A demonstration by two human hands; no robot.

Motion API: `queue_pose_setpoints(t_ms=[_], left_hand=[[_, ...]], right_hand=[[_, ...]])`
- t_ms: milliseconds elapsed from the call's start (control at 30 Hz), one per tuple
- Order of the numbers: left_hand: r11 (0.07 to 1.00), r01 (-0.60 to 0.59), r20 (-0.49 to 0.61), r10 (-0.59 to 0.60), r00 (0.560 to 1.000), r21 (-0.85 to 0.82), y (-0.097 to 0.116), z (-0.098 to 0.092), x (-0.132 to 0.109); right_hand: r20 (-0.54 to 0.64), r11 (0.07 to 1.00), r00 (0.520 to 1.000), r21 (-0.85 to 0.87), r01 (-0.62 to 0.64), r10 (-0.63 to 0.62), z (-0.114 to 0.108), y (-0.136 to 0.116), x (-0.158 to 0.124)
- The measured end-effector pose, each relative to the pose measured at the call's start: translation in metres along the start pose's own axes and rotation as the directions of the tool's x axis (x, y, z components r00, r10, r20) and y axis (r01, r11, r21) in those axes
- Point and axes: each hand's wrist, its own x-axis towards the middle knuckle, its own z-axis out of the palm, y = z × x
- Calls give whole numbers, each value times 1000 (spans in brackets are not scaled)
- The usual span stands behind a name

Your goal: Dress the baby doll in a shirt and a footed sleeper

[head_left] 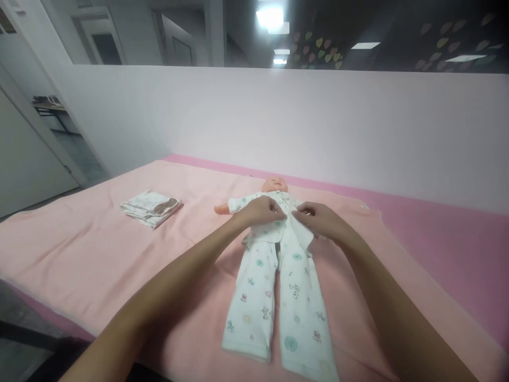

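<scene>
A baby doll (274,184) lies on its back on the pink blanket (79,249), head toward the far wall. It wears a white printed shirt (270,229) and matching white trousers (278,307). My left hand (260,211) rests on the doll's chest, fingers curled and pinching the shirt front. My right hand (320,218) is on the other side of the chest, fingers pinched on the shirt's opposite edge. The two hands almost meet at the middle of the shirt.
A folded stack of white printed cloth (151,207) lies on the blanket to the left of the doll. A white partition wall (318,122) stands behind the bed. The bed's near edge (47,318) runs at lower left, with a doorway beyond.
</scene>
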Motion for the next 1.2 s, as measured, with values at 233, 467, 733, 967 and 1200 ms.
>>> queue_pose_setpoints(t_ms=[233,467,733,967,1200], left_hand=[[998,-25,17,24,1000,64,6,-3,-4],[995,25,149,-10,989,-100,-4,-15,1],[993,38,141,-22,990,-109,-1,-16,-3],[991,73,138,-57,989,-113,-4,-21,-3],[996,64,171,-51,984,-67,-5,-25,-5]], right_hand=[[-222,998,974,-56,22,-34,4,-3,-3],[-128,998,990,-29,52,-56,23,-1,3],[87,987,996,158,11,-25,13,1,3],[37,978,978,41,205,-206,12,6,-1],[-116,924,920,-120,362,-376,27,6,3]])
